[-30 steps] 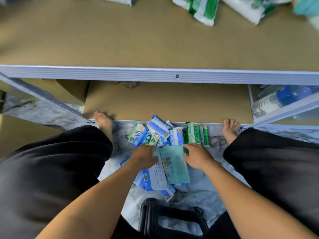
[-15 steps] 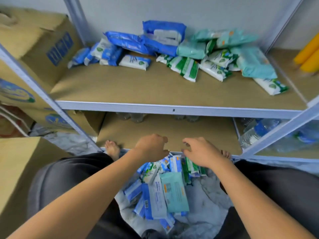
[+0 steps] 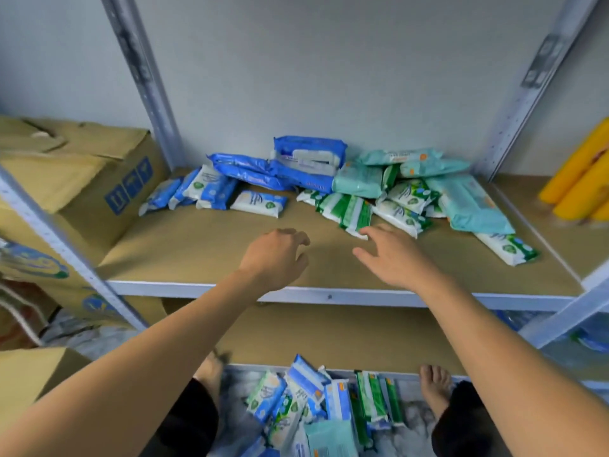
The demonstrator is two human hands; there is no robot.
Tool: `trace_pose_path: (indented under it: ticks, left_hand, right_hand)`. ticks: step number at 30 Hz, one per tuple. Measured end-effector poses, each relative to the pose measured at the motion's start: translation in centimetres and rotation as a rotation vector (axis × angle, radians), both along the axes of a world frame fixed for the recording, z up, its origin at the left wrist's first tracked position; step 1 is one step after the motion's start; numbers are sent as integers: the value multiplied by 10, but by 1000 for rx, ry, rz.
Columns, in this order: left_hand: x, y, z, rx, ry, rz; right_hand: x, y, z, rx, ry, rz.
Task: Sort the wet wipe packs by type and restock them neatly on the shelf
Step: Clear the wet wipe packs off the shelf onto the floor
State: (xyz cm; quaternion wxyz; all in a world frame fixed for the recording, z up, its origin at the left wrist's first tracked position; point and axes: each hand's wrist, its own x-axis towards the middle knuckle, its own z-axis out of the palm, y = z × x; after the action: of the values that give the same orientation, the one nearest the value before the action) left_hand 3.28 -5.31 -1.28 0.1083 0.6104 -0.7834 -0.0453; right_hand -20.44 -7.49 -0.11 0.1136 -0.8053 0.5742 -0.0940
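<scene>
A person's two bare hands hovered over the front half of the brown shelf (image 3: 197,252), neither holding anything. The left hand (image 3: 276,255) hung with its fingers loosely curled, above bare board. The right hand (image 3: 395,255) was spread flat with fingers apart, its fingertips right at the corner of a green-and-white pack (image 3: 349,211); whether they touched it could not be told.

Wet wipe packs lay in loose groups along the back of the shelf. Large blue packs (image 3: 244,169) were heaped at the centre against the wall, with small blue-and-white packs (image 3: 211,189) to their left. Teal packs (image 3: 359,179) were piled to the right, and more green-and-white ones were scattered in front of them. One such pack (image 3: 507,247) lay alone near the right front edge.

A mixed pile of packs (image 3: 313,400) sat on the marbled floor (image 3: 412,423) between the person's bare feet, in front of the lower shelf (image 3: 313,334). A cardboard box (image 3: 75,173) stood left of the shelf unit, and yellow cylinders (image 3: 580,173) lay in the bay to the right.
</scene>
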Motion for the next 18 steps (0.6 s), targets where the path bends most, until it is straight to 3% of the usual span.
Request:
trace_pose_path:
  ticks: [7,15,18]
  left_hand:
    - [-26,-73,-16,-69,-49,-93]
    - [-59,-120,-46,11,22,-90]
    - [-60,-111,-60,-42,6,-33]
  right_hand:
    - [23,-57,-37,76,-137,15]
    - [-6,-51,-55,-216,-191,-47]
    - [-14,-43,-61,-301,-216,-118]
